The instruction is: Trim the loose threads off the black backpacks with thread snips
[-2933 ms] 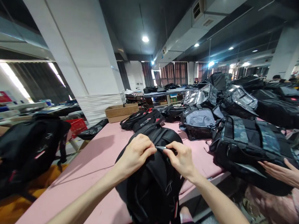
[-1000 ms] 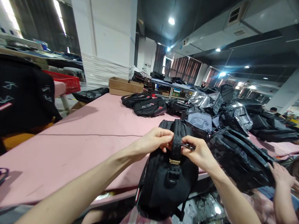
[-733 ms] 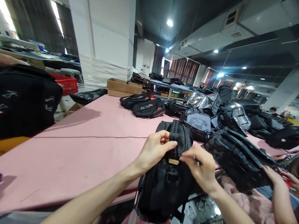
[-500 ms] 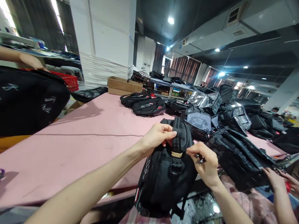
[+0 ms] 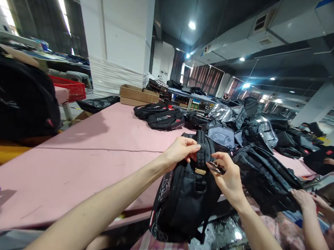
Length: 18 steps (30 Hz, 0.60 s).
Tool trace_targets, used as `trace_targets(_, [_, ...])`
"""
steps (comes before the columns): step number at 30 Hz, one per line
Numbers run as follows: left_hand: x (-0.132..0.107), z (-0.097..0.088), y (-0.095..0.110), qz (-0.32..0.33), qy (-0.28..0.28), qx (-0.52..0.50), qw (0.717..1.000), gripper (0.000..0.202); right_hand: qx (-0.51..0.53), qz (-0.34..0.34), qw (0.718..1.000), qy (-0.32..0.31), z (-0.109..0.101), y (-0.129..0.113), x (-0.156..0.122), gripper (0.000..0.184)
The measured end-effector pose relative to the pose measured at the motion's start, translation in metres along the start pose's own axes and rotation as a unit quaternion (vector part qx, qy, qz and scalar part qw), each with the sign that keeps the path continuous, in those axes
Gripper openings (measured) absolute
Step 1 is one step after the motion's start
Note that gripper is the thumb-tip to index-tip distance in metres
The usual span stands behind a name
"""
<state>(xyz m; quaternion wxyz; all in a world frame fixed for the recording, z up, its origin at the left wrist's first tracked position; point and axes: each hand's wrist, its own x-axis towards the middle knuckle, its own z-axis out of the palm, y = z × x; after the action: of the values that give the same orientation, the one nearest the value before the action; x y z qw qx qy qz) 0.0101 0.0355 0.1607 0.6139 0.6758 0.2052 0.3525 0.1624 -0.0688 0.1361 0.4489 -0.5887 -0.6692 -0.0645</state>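
A black backpack [image 5: 188, 210] rests upright against the front edge of the pink table, over my lap. Near its top a braided black strap [image 5: 201, 152] carries a gold metal piece [image 5: 200, 171], with a black ring below it. My left hand [image 5: 182, 151] pinches this strap from the left, thumb on top. In my right hand [image 5: 228, 175] is a pair of small dark thread snips [image 5: 216, 167], their tip close to the strap's right edge just above the gold piece. I cannot tell whether the blades touch the strap.
Black bags [image 5: 165, 118] lie on the pink table [image 5: 78, 180] beyond, near a cardboard box [image 5: 135, 96]. Bags are heaped at the right. Beside me a co-worker's hands [image 5: 304, 199] hold a dark bag [image 5: 267, 177]. Another person handles a black bag [image 5: 21, 96] at left.
My right hand has turned, bringing the snips into plainer view beside the strap. My left hand keeps its pinch. The black bag at left has shifted further left.
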Motion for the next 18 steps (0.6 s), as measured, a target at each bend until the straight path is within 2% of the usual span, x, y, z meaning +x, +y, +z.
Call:
trace_targets(2, [-0.005,-0.005,-0.006,0.071,0.014,0.084,0.994,0.019,-0.005,-0.001,1.0,0.0,0.001,0.003,0.0,0.013])
trace_targets(3, [-0.009,-0.008,-0.011,0.126,0.017,0.145,0.981,0.017,-0.006,0.001,1.0,0.011,0.002,0.006,0.001,0.012])
trace_targets(5, [-0.02,-0.016,-0.022,0.239,0.009,0.267,0.933,0.009,0.003,0.014,0.999,0.039,0.003,0.012,0.002,0.011])
trace_targets(7, [-0.031,-0.023,-0.031,0.31,-0.003,0.339,0.888,0.01,0.029,0.032,0.998,0.053,0.005,0.017,0.004,0.011])
trace_targets(9, [-0.036,-0.028,-0.036,0.322,0.009,0.36,0.876,0.02,0.062,0.039,0.996,0.044,0.007,0.019,0.006,0.011])
trace_targets(12, [-0.036,-0.031,-0.035,0.309,0.022,0.368,0.877,0.019,0.091,0.045,0.995,0.027,0.007,0.017,0.006,0.009])
trace_targets(16, [-0.032,-0.033,-0.029,0.324,-0.03,0.365,0.872,0.005,0.107,0.061,0.992,0.011,0.003,0.014,0.003,0.006])
trace_targets(18, [-0.033,-0.032,-0.029,0.338,-0.04,0.385,0.858,0.01,0.115,0.067,0.991,0.003,0.001,0.013,0.001,0.005])
